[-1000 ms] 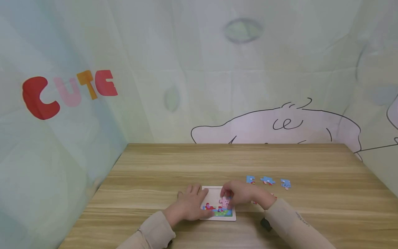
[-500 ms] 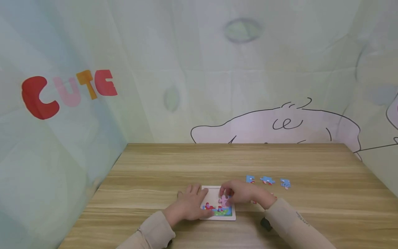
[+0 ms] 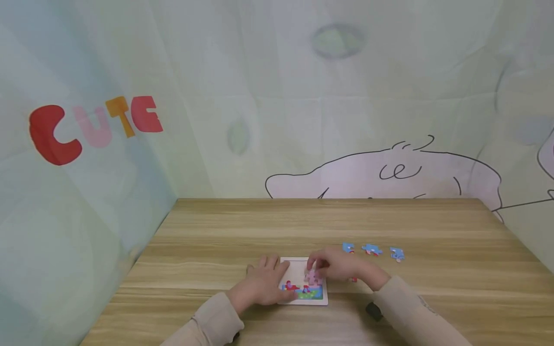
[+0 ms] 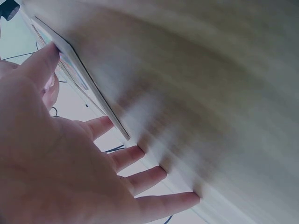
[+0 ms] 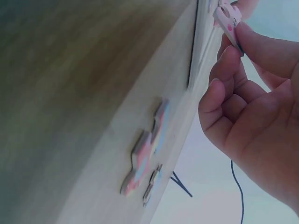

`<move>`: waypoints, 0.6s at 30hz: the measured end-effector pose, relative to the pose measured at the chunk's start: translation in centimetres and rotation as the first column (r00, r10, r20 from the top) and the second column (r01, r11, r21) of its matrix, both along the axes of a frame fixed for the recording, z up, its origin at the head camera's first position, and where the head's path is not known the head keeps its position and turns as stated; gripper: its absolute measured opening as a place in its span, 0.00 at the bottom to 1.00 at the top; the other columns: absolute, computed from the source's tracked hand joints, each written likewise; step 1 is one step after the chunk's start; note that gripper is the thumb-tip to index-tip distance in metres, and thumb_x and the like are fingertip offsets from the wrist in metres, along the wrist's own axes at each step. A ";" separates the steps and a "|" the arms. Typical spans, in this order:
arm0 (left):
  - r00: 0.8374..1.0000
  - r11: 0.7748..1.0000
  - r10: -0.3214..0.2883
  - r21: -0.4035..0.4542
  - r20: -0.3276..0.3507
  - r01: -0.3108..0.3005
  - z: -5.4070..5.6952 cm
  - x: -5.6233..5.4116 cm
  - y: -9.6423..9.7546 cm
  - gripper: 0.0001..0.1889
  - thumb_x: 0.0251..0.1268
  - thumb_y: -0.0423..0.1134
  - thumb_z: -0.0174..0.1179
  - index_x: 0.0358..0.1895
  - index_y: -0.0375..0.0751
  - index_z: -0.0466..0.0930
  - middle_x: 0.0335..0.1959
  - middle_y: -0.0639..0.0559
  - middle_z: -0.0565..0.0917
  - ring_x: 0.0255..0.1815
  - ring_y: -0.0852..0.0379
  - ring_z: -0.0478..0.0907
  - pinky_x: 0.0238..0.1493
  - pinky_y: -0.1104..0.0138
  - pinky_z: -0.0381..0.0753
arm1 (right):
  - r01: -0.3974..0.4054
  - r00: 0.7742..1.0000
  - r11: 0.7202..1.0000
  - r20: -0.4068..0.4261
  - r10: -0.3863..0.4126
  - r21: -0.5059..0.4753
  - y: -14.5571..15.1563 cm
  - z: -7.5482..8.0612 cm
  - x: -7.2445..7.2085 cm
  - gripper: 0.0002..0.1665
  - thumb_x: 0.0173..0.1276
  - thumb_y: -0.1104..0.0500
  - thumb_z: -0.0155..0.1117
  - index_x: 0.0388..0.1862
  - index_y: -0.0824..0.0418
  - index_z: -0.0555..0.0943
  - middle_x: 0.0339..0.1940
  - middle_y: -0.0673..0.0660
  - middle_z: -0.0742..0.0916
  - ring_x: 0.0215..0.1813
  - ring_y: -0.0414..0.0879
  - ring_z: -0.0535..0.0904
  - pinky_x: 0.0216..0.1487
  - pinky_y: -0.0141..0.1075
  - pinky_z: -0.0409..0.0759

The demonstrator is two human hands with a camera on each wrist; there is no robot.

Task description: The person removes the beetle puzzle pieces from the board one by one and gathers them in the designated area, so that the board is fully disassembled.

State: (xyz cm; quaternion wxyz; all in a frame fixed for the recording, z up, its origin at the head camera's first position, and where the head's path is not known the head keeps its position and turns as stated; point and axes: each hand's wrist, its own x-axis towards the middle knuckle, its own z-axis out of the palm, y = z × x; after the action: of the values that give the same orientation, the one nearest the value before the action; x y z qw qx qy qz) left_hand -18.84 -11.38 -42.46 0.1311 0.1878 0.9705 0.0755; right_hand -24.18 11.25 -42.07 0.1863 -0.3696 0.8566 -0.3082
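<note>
A white-rimmed puzzle tray point(image 3: 312, 302) lies on the table, its bottom strip filled with a colourful green, blue and red picture. My left hand point(image 3: 261, 283) is spread flat over the tray's left side. In the left wrist view its thumb reaches the tray's edge point(image 4: 88, 77), while several straight fingertips touch the tabletop. Between thumb and fingers, my right hand point(image 3: 339, 264) pinches a pink puzzle piece point(image 3: 311, 277) over the tray's right half, above the filled strip. The right wrist view shows this piece point(image 5: 228, 22) tilted, with part of it hidden by the thumb.
Blue puzzle pieces lie behind and right of the tray: one left point(image 3: 348, 247), one middle point(image 3: 372, 249) and one right point(image 3: 396, 253). A reddish piece point(image 3: 353, 279) shows partly under the right wrist. Wall cloths border the wooden table point(image 3: 216, 226).
The pink puzzle piece shifts slightly within the same part of the tray and tilts a little. My right wrist moves slightly right. My left hand stays in place.
</note>
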 end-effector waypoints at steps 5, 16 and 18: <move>1.000 1.000 0.002 0.000 -0.004 -0.002 0.0 0.1 0.0 0.44 0.55 0.68 0.58 0.70 0.42 0.65 0.69 0.37 0.63 0.68 0.35 0.58 0.56 0.30 0.60 | 0.007 1.000 1.000 -0.002 -0.007 -0.027 0.8 0.4 0.1 0.09 0.66 0.68 0.62 0.41 0.56 0.80 0.27 0.46 0.80 0.29 0.37 0.72 0.32 0.30 0.74; 1.000 1.000 0.003 0.010 -0.014 -0.003 -0.2 0.1 0.1 0.44 0.55 0.68 0.59 0.69 0.42 0.66 0.68 0.38 0.64 0.68 0.35 0.59 0.57 0.30 0.60 | 0.066 0.997 0.994 0.051 -0.062 -0.091 4.0 0.6 0.3 0.07 0.70 0.65 0.58 0.45 0.60 0.79 0.29 0.48 0.81 0.27 0.38 0.73 0.27 0.30 0.74; 1.000 1.000 0.003 0.011 -0.012 -0.002 -0.1 0.1 0.0 0.44 0.55 0.68 0.59 0.69 0.42 0.66 0.69 0.38 0.63 0.68 0.35 0.58 0.57 0.30 0.60 | 0.067 0.997 0.992 0.039 -0.063 -0.103 4.7 0.6 0.3 0.07 0.70 0.65 0.59 0.45 0.61 0.79 0.28 0.48 0.80 0.29 0.38 0.73 0.30 0.30 0.74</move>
State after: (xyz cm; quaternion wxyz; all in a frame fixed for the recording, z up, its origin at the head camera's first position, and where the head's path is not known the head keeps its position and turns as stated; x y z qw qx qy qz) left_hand -18.70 -11.35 -42.61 0.1242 0.1877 0.9711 0.0797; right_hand -23.89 15.96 -41.43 0.1718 -0.3451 0.8474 -0.3651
